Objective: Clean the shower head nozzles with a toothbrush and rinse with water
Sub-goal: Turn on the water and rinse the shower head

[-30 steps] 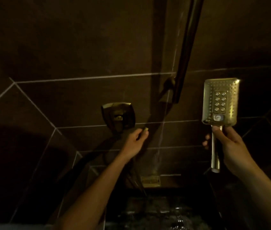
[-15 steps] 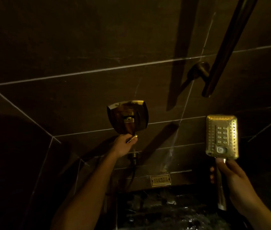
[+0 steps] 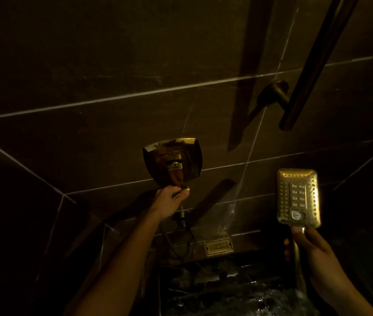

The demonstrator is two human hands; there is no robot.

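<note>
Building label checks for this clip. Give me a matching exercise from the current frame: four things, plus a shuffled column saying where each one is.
Things:
1. shower head
2. left hand
3. wall rail
4. brass plaque

Places:
A. low on the wall, between the two arms
B. upper right, on a bracket
C. in the right hand, nozzles toward the camera
D. gripping the valve lever at the lower edge of the square plate

Pairs: 1-C, 2-D, 3-B, 4-A

Dim light, dark brown tiled wall (image 3: 89,65); left hand (image 3: 169,199) gripped a small gold lever (image 3: 186,189) under the glossy gold square valve plate (image 3: 158,165); right hand (image 3: 311,249) held the gold rectangular metal shower head (image 3: 297,197) by its handle, upright, nozzles facing the camera.
</note>
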